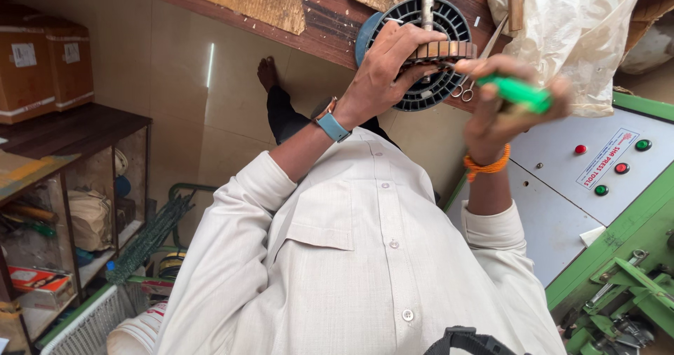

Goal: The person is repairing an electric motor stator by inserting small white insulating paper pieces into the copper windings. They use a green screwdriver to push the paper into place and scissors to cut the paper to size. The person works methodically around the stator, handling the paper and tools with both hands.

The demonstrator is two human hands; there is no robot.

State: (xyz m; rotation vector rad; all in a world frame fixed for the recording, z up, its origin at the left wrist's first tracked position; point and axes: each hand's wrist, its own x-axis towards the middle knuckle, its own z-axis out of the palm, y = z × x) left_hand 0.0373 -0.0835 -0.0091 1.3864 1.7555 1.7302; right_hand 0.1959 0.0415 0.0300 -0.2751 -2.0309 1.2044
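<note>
Left hand was clamped on a copper-segmented rotor, shaft upright; right hand was closed around a blurred, seemingly level green handle, scissors hung between.

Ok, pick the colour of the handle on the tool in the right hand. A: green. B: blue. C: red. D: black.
A: the right hand grips a tool with a bright green handle, held beside the round finned part that the left hand holds.
</note>
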